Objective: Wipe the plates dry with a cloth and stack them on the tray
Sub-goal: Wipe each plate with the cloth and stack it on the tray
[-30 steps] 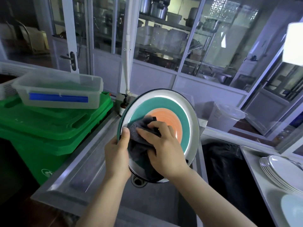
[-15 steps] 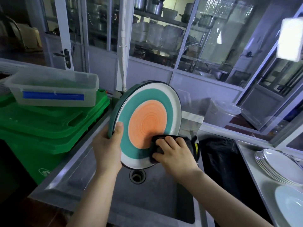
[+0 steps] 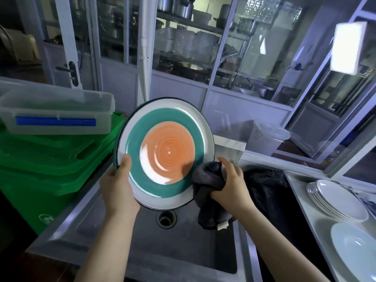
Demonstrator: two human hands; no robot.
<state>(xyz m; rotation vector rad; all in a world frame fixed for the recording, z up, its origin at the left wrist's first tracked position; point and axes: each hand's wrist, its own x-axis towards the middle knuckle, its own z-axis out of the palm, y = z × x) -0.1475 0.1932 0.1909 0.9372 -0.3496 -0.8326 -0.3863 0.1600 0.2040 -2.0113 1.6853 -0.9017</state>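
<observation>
Glazed ceramic plate, orange-centred, tilted above sink: rigid, breakable, likely slick; left hand pinches rim at 8 o'clock, right hand bunches dark cloth at 4 o'clock.

Two bare forearms rise from the lower edge of the head view, each uncovered from wrist to frame edge with no sleeve or cuff in sight. The left hand and the right hand are ungloved, and no ring, watch, bracelet or strap shows on the fingers or wrists that face the camera. The nails that can be seen, on the left thumb and on a right fingertip, look short and plain; nothing more of the person is visible.
</observation>
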